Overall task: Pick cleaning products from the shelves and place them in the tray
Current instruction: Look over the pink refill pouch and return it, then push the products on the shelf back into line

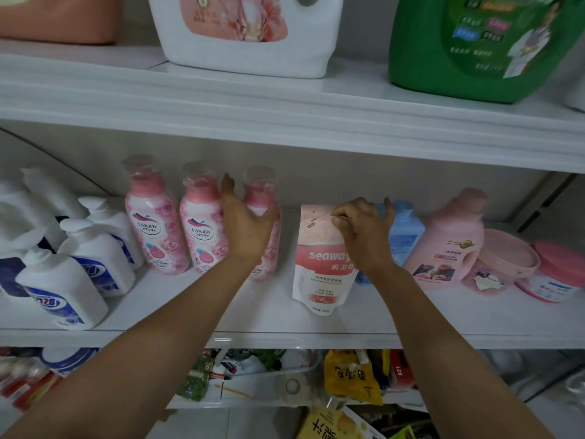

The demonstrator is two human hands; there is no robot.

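On the middle shelf stand three pink rose-print bottles. My left hand wraps around the third pink bottle, which stands upright on the shelf. A white and pink Seaway pouch stands to its right, and my right hand pinches the pouch's top right corner. A clear plastic tray holding several products sits below the shelf, between my forearms.
Several white pump bottles crowd the shelf's left end. A blue bottle, a pink jug and pink tubs stand to the right. A white jug and a green jug sit on the upper shelf.
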